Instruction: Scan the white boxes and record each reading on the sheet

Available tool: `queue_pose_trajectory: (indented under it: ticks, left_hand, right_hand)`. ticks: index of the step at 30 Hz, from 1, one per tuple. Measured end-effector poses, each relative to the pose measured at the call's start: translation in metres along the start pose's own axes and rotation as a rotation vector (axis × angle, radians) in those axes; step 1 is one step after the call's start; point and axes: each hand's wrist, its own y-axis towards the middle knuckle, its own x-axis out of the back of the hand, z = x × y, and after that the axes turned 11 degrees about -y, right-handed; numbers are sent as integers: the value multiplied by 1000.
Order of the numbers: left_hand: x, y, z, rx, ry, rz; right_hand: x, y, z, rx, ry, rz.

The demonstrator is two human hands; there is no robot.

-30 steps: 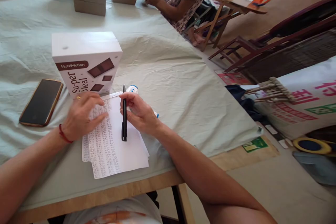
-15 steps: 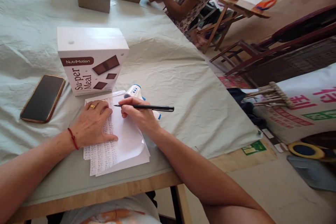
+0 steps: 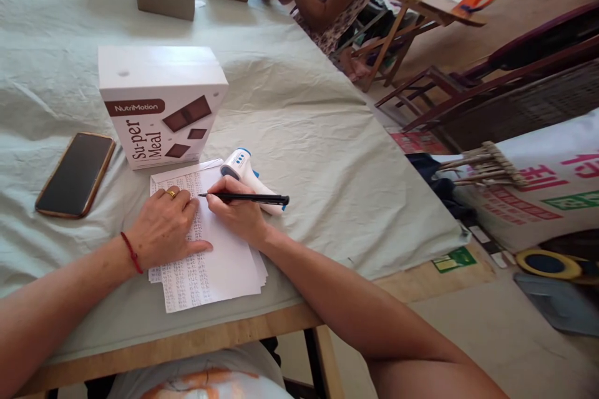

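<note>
At the near edge of the counter (image 3: 224,335), in the head view, we have the handwritten sheets (image 3: 229,268), with the box (image 3: 163,124) at their eleven o'clock, the phone (image 3: 75,174) at ten and the white-and-blue device (image 3: 242,165) at one. Our left hand (image 3: 166,224) lies flat on the sheets, thumb apart from fingers, gripping nothing. Our right hand (image 3: 238,211) is clamped on the black pen (image 3: 255,198), whose tip points to nine o'clock beside the left hand; whether it touches paper we cannot tell. For neat strokes, we judge, we should press the stack firmly so nothing slides, give the tip room beside the left hand, and avoid nudging the device.
</note>
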Motion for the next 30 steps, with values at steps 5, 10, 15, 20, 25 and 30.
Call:
queue_pose_trajectory:
  ticks: [5,10,15,20,25,30]
  left_hand:
    - [0,0,1,3,-6,0]
    - [0,0,1,4,-8,5]
    - [-1,0,1,1,-6,6]
    - [-1,0,2,2,-4,2]
    - [-1,-1,2,5,-5,-6]
    - [0,-1,2,-8,-3,-9]
  right_hand:
    - [0,1,-1,25,-5,10]
    - [0,0,-1,50,-26,8]
    - [1,1,0,49,-47,28]
    - [1,1,0,70,-33,12]
    - [1,1,-1,53,-36,23]
    - [1,0,-3,8,-21,26]
